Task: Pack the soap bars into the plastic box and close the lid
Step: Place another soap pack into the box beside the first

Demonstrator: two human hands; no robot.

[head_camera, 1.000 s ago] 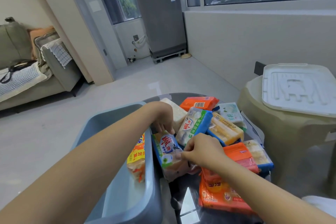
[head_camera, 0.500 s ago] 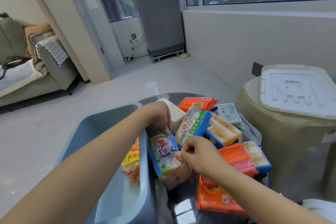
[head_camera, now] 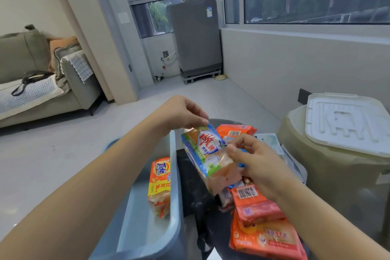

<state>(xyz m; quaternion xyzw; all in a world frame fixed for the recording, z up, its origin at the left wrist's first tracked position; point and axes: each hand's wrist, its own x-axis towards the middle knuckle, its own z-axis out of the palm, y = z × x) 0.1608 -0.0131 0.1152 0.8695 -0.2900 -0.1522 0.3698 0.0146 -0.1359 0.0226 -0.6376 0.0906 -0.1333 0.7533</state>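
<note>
A blue-and-green wrapped soap pack [head_camera: 207, 154] hangs in the air above the dark round table [head_camera: 190, 192]. My left hand [head_camera: 183, 113] pinches its top edge, and my right hand [head_camera: 251, 160] pinches its right side. The blue-grey plastic box [head_camera: 175, 186] stands open at the left of the table with an orange Tide soap pack [head_camera: 159, 183] inside. Several orange soap packs [head_camera: 263, 228] lie on the table under my right arm, and another orange pack [head_camera: 234, 131] lies at the far side. The white lid [head_camera: 348, 124] rests on a beige stool at the right.
The beige plastic stool [head_camera: 329, 175] stands close to the table's right edge. A grey sofa [head_camera: 42, 82] is at the far left, a grey appliance [head_camera: 196, 38] by the window. Bare floor lies left of the box.
Both hands have lifted the blue-and-green soap pack off the pile and raised it above the table, beside the box. The view has also tilted upward.
</note>
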